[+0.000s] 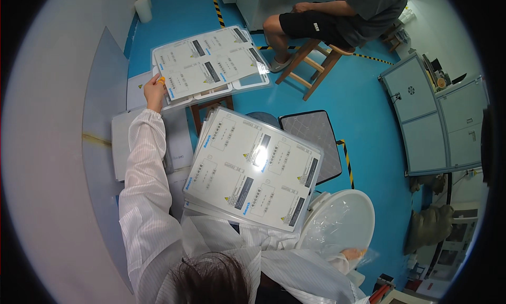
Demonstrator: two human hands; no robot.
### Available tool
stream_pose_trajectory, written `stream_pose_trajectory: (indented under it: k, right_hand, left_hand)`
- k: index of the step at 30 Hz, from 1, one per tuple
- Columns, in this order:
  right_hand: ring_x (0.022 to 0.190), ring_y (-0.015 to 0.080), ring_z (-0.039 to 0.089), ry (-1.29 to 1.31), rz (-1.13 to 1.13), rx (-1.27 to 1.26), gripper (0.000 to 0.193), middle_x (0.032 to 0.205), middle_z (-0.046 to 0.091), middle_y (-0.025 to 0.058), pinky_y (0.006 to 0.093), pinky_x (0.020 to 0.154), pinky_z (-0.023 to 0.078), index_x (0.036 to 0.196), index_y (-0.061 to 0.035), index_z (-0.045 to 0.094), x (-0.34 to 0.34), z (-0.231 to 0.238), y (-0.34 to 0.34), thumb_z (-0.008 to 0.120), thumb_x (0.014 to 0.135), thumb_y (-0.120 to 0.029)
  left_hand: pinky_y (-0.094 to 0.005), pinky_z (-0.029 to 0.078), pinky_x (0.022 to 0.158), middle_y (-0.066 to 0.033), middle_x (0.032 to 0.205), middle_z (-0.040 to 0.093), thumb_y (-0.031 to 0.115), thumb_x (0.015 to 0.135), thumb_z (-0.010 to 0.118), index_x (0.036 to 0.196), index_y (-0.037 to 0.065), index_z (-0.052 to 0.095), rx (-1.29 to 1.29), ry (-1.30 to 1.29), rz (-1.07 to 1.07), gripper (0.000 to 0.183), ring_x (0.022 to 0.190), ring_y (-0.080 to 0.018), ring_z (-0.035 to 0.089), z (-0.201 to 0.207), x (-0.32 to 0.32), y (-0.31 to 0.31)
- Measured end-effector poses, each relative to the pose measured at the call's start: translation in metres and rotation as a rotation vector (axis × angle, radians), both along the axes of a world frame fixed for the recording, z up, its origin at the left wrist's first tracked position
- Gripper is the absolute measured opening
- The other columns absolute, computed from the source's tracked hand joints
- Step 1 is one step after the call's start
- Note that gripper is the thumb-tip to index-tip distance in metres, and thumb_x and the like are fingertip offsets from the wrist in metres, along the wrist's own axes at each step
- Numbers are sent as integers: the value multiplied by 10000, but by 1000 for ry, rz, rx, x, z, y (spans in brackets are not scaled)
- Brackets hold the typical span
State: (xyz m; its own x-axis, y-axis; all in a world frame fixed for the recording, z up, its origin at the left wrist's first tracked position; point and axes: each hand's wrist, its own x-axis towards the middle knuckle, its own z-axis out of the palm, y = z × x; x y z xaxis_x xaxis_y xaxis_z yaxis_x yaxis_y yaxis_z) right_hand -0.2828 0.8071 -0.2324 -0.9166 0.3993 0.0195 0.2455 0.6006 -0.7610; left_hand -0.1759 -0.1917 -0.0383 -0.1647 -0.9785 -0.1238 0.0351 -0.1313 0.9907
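My left hand (pixel 154 91), an orange cover on a finger, is closed on the near left corner of a printed plastic sheet (pixel 197 67). That sheet lies over white cut-out sheets (pixel 252 80) at the far left. Across my lap rests a stack of similar glossy printed sheets (pixel 253 169), slightly fanned. Over at the lower right, my right hand (pixel 352 253) is closed on a crumpled clear plastic film (pixel 369 257) above the round white bin (pixel 370 214). More clear film (pixel 337 225) sits inside that bin. The right fingertips are partly blurred.
A person (pixel 337 19) sits on a wooden stool (pixel 311 72) beyond the sheets. A grey cushioned seat (pixel 311 140) stands right of the stack. Grey cabinets (pixel 421 114) line the right side, and a pale wall panel (pixel 105 146) rises close on the left.
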Motion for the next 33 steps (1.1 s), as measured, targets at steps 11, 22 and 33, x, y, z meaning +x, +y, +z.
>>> stream_pose_trajectory:
  k: [11, 22, 33]
  right_hand:
    - [1103, 255, 521, -798, 737, -121, 289, 1239, 514, 149, 347, 877, 454, 1150, -23, 534, 4, 29, -101, 500, 901, -166]
    - [1034, 241, 541, -370, -89, -301, 290, 1156, 567, 121, 336, 871, 441, 1120, -36, 576, 49, 66, 32, 559, 854, -149]
    - [1029, 277, 568, -1069, 372, -1051, 247, 1091, 579, 208, 343, 911, 450, 1087, 47, 533, 9, 135, -134, 453, 881, -62]
  left_hand:
    - [-242, 475, 656, -93, 861, 645, 32, 790, 553, 1099, -6, 606, -121, -334, -483, 316, 716, -126, 578, 44, 72, 76]
    - [-301, 486, 789, -151, 1060, 618, 13, 759, 642, 1226, 48, 520, -27, -673, -1033, 484, 909, -241, 600, 40, 129, 195]
    - [-266, 469, 746, -119, 956, 633, 20, 822, 564, 1185, 35, 559, -271, -508, -696, 364, 798, -160, 581, 78, 97, 230]
